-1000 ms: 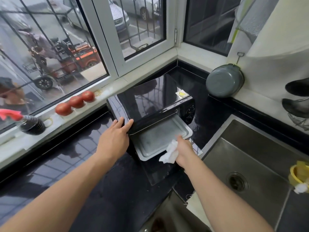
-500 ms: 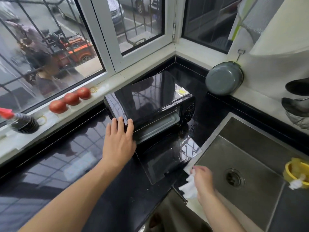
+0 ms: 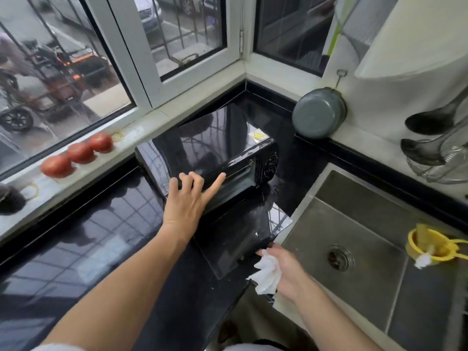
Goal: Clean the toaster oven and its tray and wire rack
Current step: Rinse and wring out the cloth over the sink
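Observation:
A glossy black toaster oven [image 3: 212, 145] stands on the black counter, its glass door [image 3: 240, 239] folded down flat toward me. The tray sits pushed inside the oven; only a pale strip of it [image 3: 238, 182] shows in the opening. My left hand [image 3: 188, 201] rests with spread straight fingers on the oven's front left top edge. My right hand [image 3: 286, 269] holds a crumpled white paper towel [image 3: 267, 274] at the near right corner of the open door, fingertips at the door's edge. No wire rack shows.
A steel sink [image 3: 367, 236] lies right of the oven. A yellow strainer [image 3: 430, 247] sits at its right rim. A grey pan [image 3: 319, 112] leans on the back wall. Three tomatoes [image 3: 78, 153] line the window sill. Ladles and a wire sieve [image 3: 435, 153] hang far right.
The tray has gone from pulled out to pushed inside the oven. My right hand drew back with the towel to the door's near corner. My left hand's fingers have spread on the oven top.

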